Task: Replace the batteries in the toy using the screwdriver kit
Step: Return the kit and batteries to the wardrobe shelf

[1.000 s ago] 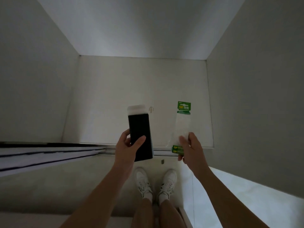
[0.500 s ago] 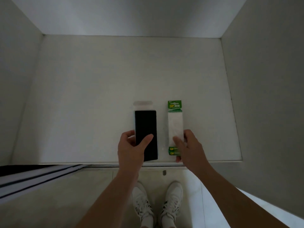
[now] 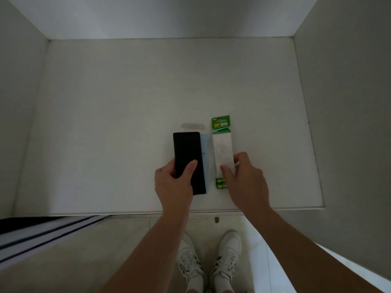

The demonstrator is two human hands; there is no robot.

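Since nothing is yet unscrewed or unpacked, the task looks barely begun. The left hand (image 3: pixel 172 182) grips the black case (image 3: pixel 188 151), presumably the screwdriver kit, with the thumb across its lid and the fingers curled round its left edge. The right hand (image 3: pixel 245 180) pinches the battery pack (image 3: pixel 222 144) near its lower end, where two green cells show. Case and pack lie side by side, close together and parallel, low over the near middle of the white surface (image 3: pixel 127 123); whether they already rest on it I cannot tell. The case is closed, the pack appears unopened, and the toy is not in view, so opening the kit, undoing the cover and swapping the cells all remain. Plain pale walls (image 3: pixel 349 102) enclose the surface on three sides. Below its front edge are a light floor (image 3: pixel 105 250), white shoes (image 3: pixel 227 256) and a dark-striped panel (image 3: pixel 42 231) at the left.
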